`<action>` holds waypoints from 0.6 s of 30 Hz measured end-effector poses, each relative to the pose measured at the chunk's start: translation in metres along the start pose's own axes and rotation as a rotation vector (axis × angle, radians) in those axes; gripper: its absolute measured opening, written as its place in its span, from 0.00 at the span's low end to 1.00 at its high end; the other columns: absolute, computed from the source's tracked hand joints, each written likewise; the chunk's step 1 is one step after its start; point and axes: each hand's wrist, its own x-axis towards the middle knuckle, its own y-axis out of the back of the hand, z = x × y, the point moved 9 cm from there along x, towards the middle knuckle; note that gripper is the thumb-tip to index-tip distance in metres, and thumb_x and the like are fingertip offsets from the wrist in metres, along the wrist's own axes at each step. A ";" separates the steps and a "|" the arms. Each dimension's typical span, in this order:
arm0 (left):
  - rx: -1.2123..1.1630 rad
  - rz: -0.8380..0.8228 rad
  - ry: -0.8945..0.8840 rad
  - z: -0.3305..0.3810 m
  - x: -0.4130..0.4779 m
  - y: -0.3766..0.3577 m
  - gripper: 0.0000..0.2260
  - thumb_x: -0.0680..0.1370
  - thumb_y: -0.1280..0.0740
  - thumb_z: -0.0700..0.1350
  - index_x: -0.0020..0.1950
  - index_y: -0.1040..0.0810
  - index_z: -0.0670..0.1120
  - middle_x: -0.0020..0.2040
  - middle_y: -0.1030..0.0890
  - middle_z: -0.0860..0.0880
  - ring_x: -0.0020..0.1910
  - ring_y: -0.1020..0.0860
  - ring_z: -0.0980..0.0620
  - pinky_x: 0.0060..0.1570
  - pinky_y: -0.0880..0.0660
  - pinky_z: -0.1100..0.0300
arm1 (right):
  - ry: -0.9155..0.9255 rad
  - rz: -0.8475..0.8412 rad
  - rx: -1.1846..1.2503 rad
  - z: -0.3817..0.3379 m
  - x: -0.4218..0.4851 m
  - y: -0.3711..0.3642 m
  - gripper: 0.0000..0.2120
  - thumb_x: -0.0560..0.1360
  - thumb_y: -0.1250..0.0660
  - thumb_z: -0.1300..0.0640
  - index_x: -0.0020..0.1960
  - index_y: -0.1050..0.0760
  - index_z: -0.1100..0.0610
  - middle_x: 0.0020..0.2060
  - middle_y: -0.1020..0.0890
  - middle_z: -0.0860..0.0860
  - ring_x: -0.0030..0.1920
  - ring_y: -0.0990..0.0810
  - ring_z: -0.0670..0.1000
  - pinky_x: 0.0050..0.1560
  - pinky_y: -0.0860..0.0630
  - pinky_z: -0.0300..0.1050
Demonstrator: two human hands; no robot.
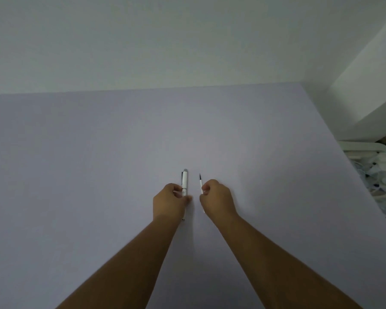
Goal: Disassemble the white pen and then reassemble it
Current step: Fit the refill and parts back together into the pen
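Just below the frame's centre, the pen body point(185, 182) is pinched in the left hand point(168, 201); beside it, apart, the right hand point(217, 198) clamps the thin refill point(201, 185). Misaligned reinsertion could bend the refill or drop it onto the table point(98, 163).

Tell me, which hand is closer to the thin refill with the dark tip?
Right. The right hand pinches the refill; the left hand holds the white pen body beside it.

Smooth, glossy white plastic on pen barrel point(185, 182), with dark clip at 9 o'clock. Thin white plastic on refill point(201, 184). Matt, even lavender finish on table point(98, 163).
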 end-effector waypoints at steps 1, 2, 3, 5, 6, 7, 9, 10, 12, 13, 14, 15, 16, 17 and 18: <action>0.009 0.005 -0.008 0.000 0.000 0.000 0.12 0.69 0.26 0.47 0.49 0.23 0.51 0.39 0.21 0.54 0.35 0.25 0.59 0.26 0.33 0.69 | 0.002 -0.003 0.009 -0.001 -0.001 -0.001 0.10 0.72 0.37 0.64 0.53 0.25 0.58 0.51 0.20 0.57 0.51 0.21 0.58 0.51 0.23 0.49; 0.021 0.007 -0.014 0.000 0.001 0.000 0.12 0.69 0.26 0.47 0.50 0.23 0.51 0.40 0.21 0.52 0.35 0.24 0.58 0.27 0.33 0.68 | 0.006 -0.005 0.015 -0.001 -0.002 -0.001 0.10 0.72 0.37 0.64 0.53 0.25 0.59 0.51 0.20 0.57 0.52 0.21 0.58 0.52 0.22 0.50; 0.035 0.008 -0.017 -0.001 0.001 -0.001 0.12 0.69 0.26 0.48 0.50 0.24 0.51 0.41 0.20 0.51 0.35 0.24 0.57 0.27 0.33 0.68 | 0.010 -0.008 0.020 -0.002 -0.003 -0.002 0.10 0.72 0.37 0.64 0.53 0.25 0.59 0.51 0.20 0.57 0.52 0.21 0.58 0.52 0.22 0.51; 0.057 0.011 -0.019 -0.001 0.002 -0.002 0.13 0.70 0.26 0.49 0.51 0.24 0.51 0.43 0.20 0.51 0.36 0.25 0.58 0.27 0.33 0.67 | 0.017 -0.015 0.026 -0.003 -0.004 -0.003 0.10 0.72 0.37 0.64 0.53 0.25 0.59 0.51 0.20 0.57 0.52 0.21 0.58 0.53 0.22 0.53; 0.060 0.014 -0.019 -0.001 0.002 -0.002 0.13 0.70 0.27 0.50 0.52 0.24 0.51 0.43 0.21 0.51 0.36 0.25 0.57 0.28 0.33 0.67 | 0.018 -0.016 0.029 -0.003 -0.005 -0.003 0.10 0.73 0.37 0.63 0.53 0.25 0.59 0.51 0.20 0.57 0.52 0.21 0.58 0.53 0.22 0.53; 0.060 0.017 -0.015 -0.002 0.002 -0.003 0.13 0.70 0.27 0.50 0.52 0.24 0.51 0.42 0.21 0.51 0.36 0.25 0.57 0.28 0.33 0.67 | 0.019 -0.014 0.031 -0.004 -0.005 -0.003 0.10 0.73 0.37 0.63 0.54 0.24 0.60 0.52 0.20 0.57 0.52 0.21 0.57 0.53 0.22 0.52; 0.062 0.021 -0.009 -0.002 0.002 -0.003 0.12 0.71 0.28 0.50 0.53 0.24 0.51 0.42 0.21 0.52 0.34 0.25 0.59 0.26 0.34 0.69 | 0.018 -0.006 0.031 -0.004 -0.007 -0.003 0.10 0.73 0.37 0.62 0.54 0.24 0.59 0.51 0.19 0.57 0.52 0.21 0.57 0.52 0.22 0.49; 0.063 0.022 -0.008 -0.002 0.001 -0.003 0.12 0.72 0.28 0.50 0.53 0.24 0.51 0.42 0.22 0.53 0.34 0.25 0.59 0.25 0.34 0.70 | 0.016 -0.005 0.031 -0.005 -0.007 -0.004 0.10 0.73 0.37 0.62 0.54 0.24 0.59 0.51 0.19 0.57 0.51 0.21 0.57 0.52 0.22 0.49; 0.053 0.021 -0.008 -0.002 0.001 -0.003 0.11 0.72 0.29 0.49 0.53 0.23 0.50 0.42 0.22 0.53 0.33 0.26 0.60 0.19 0.36 0.74 | 0.016 -0.006 0.036 -0.005 -0.008 -0.005 0.10 0.73 0.37 0.61 0.54 0.24 0.59 0.51 0.19 0.57 0.51 0.21 0.57 0.52 0.22 0.49; 0.047 0.020 -0.010 -0.002 0.001 -0.003 0.11 0.72 0.29 0.49 0.53 0.24 0.50 0.42 0.22 0.53 0.33 0.26 0.60 0.17 0.36 0.75 | 0.017 -0.007 0.038 -0.005 -0.009 -0.006 0.10 0.73 0.37 0.61 0.53 0.24 0.59 0.51 0.19 0.57 0.51 0.20 0.57 0.52 0.22 0.50; 0.045 0.019 -0.012 -0.002 0.000 -0.002 0.10 0.73 0.29 0.49 0.52 0.24 0.50 0.42 0.22 0.53 0.33 0.26 0.60 0.17 0.36 0.75 | 0.018 -0.007 0.038 -0.006 -0.009 -0.006 0.10 0.73 0.37 0.61 0.53 0.24 0.59 0.51 0.19 0.57 0.51 0.20 0.57 0.52 0.22 0.50; 0.043 0.020 -0.017 -0.002 0.000 -0.002 0.10 0.73 0.29 0.48 0.52 0.23 0.50 0.43 0.21 0.52 0.33 0.26 0.61 0.20 0.35 0.73 | 0.020 -0.007 0.040 -0.006 -0.010 -0.006 0.09 0.74 0.37 0.61 0.53 0.24 0.59 0.51 0.19 0.57 0.51 0.20 0.57 0.52 0.22 0.51; 0.038 0.022 -0.019 -0.003 0.000 -0.002 0.09 0.73 0.29 0.48 0.51 0.23 0.49 0.43 0.20 0.52 0.34 0.26 0.61 0.24 0.34 0.71 | 0.019 -0.007 0.042 -0.006 -0.010 -0.006 0.09 0.74 0.37 0.61 0.53 0.24 0.59 0.51 0.19 0.57 0.51 0.20 0.57 0.52 0.22 0.51; 0.032 0.026 -0.018 -0.004 0.000 -0.002 0.09 0.73 0.29 0.48 0.51 0.23 0.49 0.43 0.20 0.52 0.34 0.26 0.62 0.27 0.34 0.70 | 0.020 -0.007 0.045 -0.006 -0.010 -0.006 0.09 0.74 0.37 0.61 0.53 0.24 0.59 0.50 0.19 0.57 0.51 0.20 0.57 0.52 0.22 0.52; 0.028 0.026 -0.014 -0.005 0.000 -0.002 0.09 0.73 0.29 0.48 0.50 0.23 0.49 0.42 0.21 0.52 0.34 0.26 0.62 0.29 0.34 0.70 | 0.019 -0.009 0.042 -0.007 -0.010 -0.006 0.09 0.74 0.37 0.61 0.53 0.24 0.59 0.50 0.19 0.57 0.51 0.20 0.57 0.52 0.22 0.51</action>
